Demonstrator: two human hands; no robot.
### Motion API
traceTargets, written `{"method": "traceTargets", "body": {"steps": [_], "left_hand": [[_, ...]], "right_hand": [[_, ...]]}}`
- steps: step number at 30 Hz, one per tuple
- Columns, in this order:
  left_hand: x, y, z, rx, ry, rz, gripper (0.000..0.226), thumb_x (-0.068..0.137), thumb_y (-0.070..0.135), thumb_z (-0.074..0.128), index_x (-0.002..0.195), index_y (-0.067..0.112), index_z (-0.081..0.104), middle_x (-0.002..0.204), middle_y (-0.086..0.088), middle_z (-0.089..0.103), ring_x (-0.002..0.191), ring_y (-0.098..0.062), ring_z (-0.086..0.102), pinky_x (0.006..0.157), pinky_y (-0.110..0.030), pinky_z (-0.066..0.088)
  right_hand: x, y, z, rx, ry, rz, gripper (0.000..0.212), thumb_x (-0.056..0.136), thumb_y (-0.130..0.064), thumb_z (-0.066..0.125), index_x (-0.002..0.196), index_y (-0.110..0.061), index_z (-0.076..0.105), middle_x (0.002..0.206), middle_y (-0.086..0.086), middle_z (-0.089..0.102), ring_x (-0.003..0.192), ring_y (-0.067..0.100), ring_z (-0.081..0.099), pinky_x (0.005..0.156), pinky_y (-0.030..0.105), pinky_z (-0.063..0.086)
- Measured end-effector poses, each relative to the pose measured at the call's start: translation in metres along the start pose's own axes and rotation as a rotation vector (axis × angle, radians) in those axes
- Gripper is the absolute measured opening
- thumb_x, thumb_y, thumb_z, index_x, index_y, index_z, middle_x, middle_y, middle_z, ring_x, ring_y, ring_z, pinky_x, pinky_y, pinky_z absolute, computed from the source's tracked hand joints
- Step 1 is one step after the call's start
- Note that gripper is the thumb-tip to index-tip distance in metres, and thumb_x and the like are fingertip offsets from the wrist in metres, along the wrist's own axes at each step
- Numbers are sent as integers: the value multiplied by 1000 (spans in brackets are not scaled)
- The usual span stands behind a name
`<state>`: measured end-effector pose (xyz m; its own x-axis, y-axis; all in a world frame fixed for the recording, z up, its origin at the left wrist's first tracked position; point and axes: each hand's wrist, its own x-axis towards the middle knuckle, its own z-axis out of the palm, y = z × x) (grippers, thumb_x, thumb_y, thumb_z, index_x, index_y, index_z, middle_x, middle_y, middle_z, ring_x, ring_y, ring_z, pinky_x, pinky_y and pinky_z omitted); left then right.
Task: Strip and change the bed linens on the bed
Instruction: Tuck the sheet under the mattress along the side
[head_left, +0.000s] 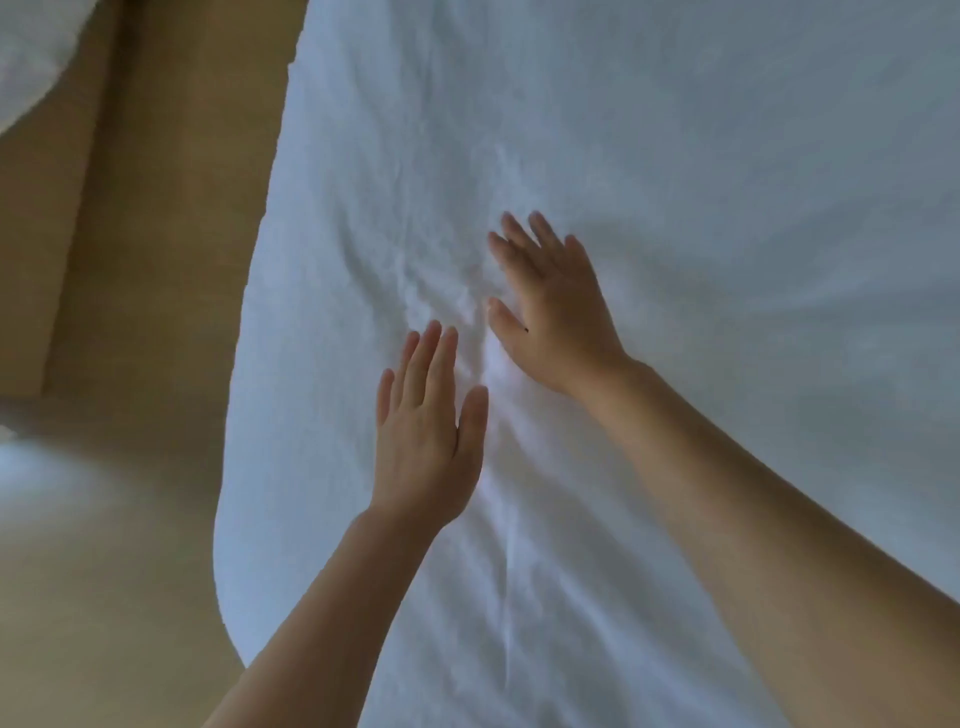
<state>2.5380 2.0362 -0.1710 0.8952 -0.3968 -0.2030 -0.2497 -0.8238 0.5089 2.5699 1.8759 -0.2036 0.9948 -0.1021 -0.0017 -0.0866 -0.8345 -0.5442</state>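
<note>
Left hand (423, 441) and right hand (550, 306) both flat, palms down, fingers straight, gripping nothing, pressed on the white sheet (675, 156) with the right further out. Bunched wrinkles run between them; the sheet covers the bed right of the tan floor (130, 260). More white fabric (31, 57) top left, apart from the bed.
</note>
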Motion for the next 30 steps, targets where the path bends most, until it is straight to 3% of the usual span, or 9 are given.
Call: {"method": "traceTargets", "body": {"steps": [4, 10, 14, 18, 23, 26, 28, 30], "left_hand": [[54, 81, 51, 50, -117, 175, 58, 100, 35, 34, 151, 19, 13, 160, 1, 9, 146, -12, -1, 116, -30, -2], [99, 236, 171, 191, -324, 240, 61, 98, 47, 22, 150, 32, -6, 158, 7, -16, 144, -16, -20, 113, -42, -15], [132, 366, 255, 137, -351, 350, 58, 101, 41, 21, 150, 31, -8, 158, 8, -15, 144, -16, -20, 112, -38, -17], [159, 476, 323, 201, -345, 470, 58, 100, 42, 21, 151, 29, -5, 158, 7, -15, 144, -17, -20, 112, -37, -17], [143, 545, 364, 305, -482, 619, 61, 97, 46, 18, 151, 28, -4, 158, 7, -17, 144, -17, -21, 110, -36, -20], [137, 556, 371, 408, -523, 572, 66, 92, 53, 11, 150, 30, -10, 157, 5, -20, 143, -19, -23, 111, -40, -18], [138, 565, 376, 395, -530, 532, 66, 91, 55, 10, 150, 33, -10, 157, 4, -20, 143, -21, -23, 112, -42, -16], [135, 573, 381, 363, -534, 494, 64, 92, 54, 12, 149, 36, -8, 158, 3, -20, 143, -20, -22, 112, -43, -15]], "right_hand": [[-9, 116, -50, -299, -24, 198, 64, 96, -42, 36, 151, -16, 16, 159, 7, 7, 147, 24, 1, 115, 41, -6], [-74, 282, -139, -397, 54, 405, 68, 92, -50, 31, 151, -19, 18, 159, 7, 11, 146, 23, 6, 114, 44, -6], [-121, 397, -211, -420, 79, 545, 71, 89, -55, 26, 151, -20, 16, 159, 5, 10, 146, 22, 5, 114, 41, -8], [-186, 510, -284, -467, 101, 680, 71, 88, -54, 21, 150, -19, 22, 157, 7, 17, 146, 25, 11, 115, 41, -1], [-297, 597, -353, -433, 75, 1014, 76, 84, -56, 13, 151, -19, 14, 159, 9, 5, 146, 27, 1, 116, 45, -1], [-303, 605, -374, -389, 117, 1208, 75, 84, -51, 17, 152, -18, 9, 159, 11, 0, 146, 30, -1, 117, 49, 2], [-269, 592, -370, -360, 244, 1067, 72, 87, -43, 27, 151, -14, 13, 158, 16, 9, 145, 35, 8, 115, 51, 9], [-230, 572, -354, -318, 288, 740, 65, 89, -38, 38, 148, -11, 27, 153, 18, 24, 142, 38, 21, 112, 51, 15]]}}
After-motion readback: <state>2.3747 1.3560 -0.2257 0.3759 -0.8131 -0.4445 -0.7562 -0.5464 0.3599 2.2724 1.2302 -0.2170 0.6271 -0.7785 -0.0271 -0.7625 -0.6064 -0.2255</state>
